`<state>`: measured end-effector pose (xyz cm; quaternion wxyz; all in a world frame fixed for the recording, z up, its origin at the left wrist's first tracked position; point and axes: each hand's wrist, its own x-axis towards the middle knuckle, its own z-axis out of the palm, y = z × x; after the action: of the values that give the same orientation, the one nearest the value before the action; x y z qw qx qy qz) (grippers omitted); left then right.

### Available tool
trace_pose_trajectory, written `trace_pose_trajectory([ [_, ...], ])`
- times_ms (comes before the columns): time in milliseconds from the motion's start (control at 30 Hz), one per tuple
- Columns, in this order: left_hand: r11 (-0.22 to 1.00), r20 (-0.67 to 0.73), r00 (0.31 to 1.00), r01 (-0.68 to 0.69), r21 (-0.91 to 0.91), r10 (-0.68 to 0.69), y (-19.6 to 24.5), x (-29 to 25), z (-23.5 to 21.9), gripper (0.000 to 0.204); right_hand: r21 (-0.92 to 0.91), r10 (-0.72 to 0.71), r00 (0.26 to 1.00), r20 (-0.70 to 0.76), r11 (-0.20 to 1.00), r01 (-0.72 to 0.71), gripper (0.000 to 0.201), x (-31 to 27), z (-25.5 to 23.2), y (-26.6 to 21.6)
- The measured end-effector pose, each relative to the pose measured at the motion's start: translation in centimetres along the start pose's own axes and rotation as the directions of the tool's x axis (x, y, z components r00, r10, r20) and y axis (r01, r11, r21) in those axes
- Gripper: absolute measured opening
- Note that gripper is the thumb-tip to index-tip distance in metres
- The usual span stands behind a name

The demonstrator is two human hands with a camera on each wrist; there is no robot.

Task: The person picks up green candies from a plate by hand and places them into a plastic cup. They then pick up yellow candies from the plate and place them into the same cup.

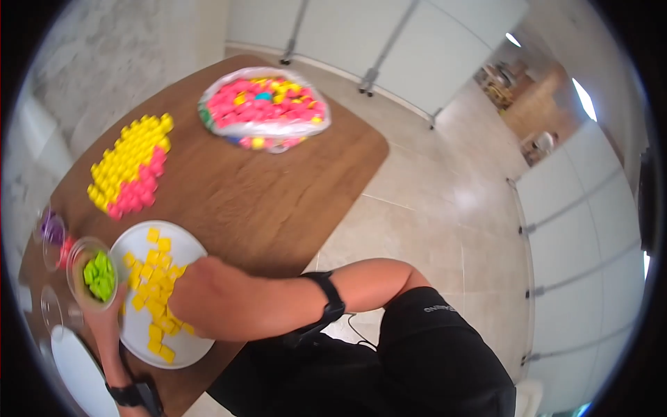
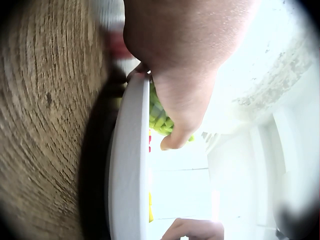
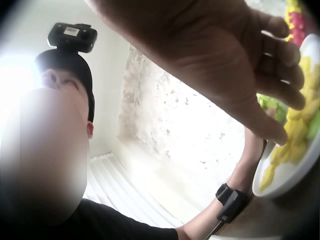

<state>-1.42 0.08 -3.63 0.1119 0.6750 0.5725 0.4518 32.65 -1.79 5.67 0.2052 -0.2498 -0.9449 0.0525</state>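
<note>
A white plate (image 1: 187, 243) carries many small flat yellow pieces (image 1: 156, 278). My right hand (image 1: 205, 295) is over the plate's right side, its thumb and fingers apart and bent down toward the yellow pieces. In the right wrist view the thumb (image 3: 267, 127) comes close to them. At the plate's left edge my left hand (image 1: 104, 323) grips a clear plastic cup (image 1: 78, 254) with bright green pieces (image 1: 99, 276) inside. The left wrist view shows the left thumb (image 2: 177, 135) in front of the green pieces, beside the plate's rim; the other left fingers are mostly hidden.
Yellow beads (image 1: 132, 149) and pink beads (image 1: 142, 187) stand grouped on the wooden table (image 1: 264, 201). Behind them is an open plastic bag (image 1: 292, 128) of pink and yellow pieces. Cups with purple pieces (image 1: 52, 228) and red pieces (image 1: 66, 251) line the left edge, near another white plate (image 1: 80, 372).
</note>
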Motion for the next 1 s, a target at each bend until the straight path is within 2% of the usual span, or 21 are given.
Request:
trace_pose_trajectory([
  [33, 0.999, 0.008, 1.0, -0.029, -0.018, 0.029, 0.0, 0.0, 0.4, 0.083, -0.038, 0.058, 0.997, 0.059, 0.998, -0.056, 0.013, 0.2, 0.3, -0.7],
  [100, 0.996, -0.022, 0.998, 0.055, -0.073, -0.057, -0.1, -0.2, 0.2, 0.084, -0.121, 0.084, 0.996, 0.0, 0.989, -0.083, 0.011, 0.2, 1.5, -1.2],
  [133, 0.996, -0.022, 0.999, 0.047, -0.072, -0.049, -0.3, -0.3, 0.0, 0.084, -0.184, 0.09, 0.995, -0.045, 0.978, -0.097, 0.01, 0.1, 2.1, -1.3],
  [367, 0.999, -0.049, 0.999, 0.012, -0.038, -0.013, 0.1, -0.3, 0.4, 0.091, -0.245, 0.086, 0.995, -0.059, 0.965, -0.098, 0.004, 0.2, 2.3, -1.1],
  [467, 0.999, -0.05, 0.999, 0.003, -0.039, -0.005, 0.8, -0.4, 0.5, 0.093, -0.197, 0.066, 0.995, -0.079, 0.977, -0.08, 0.006, 0.2, 2.5, -0.5],
  [533, 0.999, -0.059, 0.998, 0.012, -0.039, -0.014, 1.5, -0.7, 0.5, 0.093, -0.032, 0.075, 0.996, -0.038, 0.997, -0.076, 0.007, 0.4, 3.0, 0.0],
  [633, 0.987, -0.033, 0.99, 0.133, -0.086, -0.137, 1.7, -1.0, 0.4, 0.095, 0.077, 0.096, 0.995, -0.035, 0.993, -0.093, 0.009, 1.1, 3.7, 0.2],
  [733, 0.995, -0.012, 0.997, 0.074, -0.066, -0.075, 1.1, -0.6, 0.5, 0.096, 0.01, 0.082, 0.996, 0.034, 0.997, -0.082, 0.013, 2.5, 3.2, 0.8],
  [800, 0.995, 0.031, 0.999, 0.023, -0.093, -0.021, -0.4, -0.3, 0.6, 0.099, 0.162, 0.037, 0.997, 0.065, 0.986, -0.047, 0.019, 4.1, 1.5, 1.8],
  [867, 1.0, -0.03, 0.999, 0.02, -0.017, -0.02, -1.6, -0.2, 0.6, 0.099, 0.188, 0.022, 0.994, -0.106, 0.982, -0.002, 0.026, 6.6, 1.0, 2.7],
  [933, 0.997, -0.017, 0.999, -0.036, -0.072, 0.034, -2.9, -0.1, 0.4, 0.1, 0.219, 0.147, 0.973, -0.18, 0.97, -0.106, 0.026, 9.5, 1.0, 3.0],
  [967, 1.0, 0.0, 1.0, -0.016, 0.007, 0.016, -3.4, 0.0, 0.0, 0.099, 0.223, 0.154, 0.971, -0.183, 0.968, -0.112, 0.026, 10.8, 0.9, 3.1],
  [1000, 0.996, 0.012, 1.0, 0.003, 0.087, -0.004, -3.6, 0.0, -0.3, 0.099, 0.352, 0.184, 0.959, -0.214, 0.931, -0.1, 0.026, 12.1, 0.7, 3.2],
])
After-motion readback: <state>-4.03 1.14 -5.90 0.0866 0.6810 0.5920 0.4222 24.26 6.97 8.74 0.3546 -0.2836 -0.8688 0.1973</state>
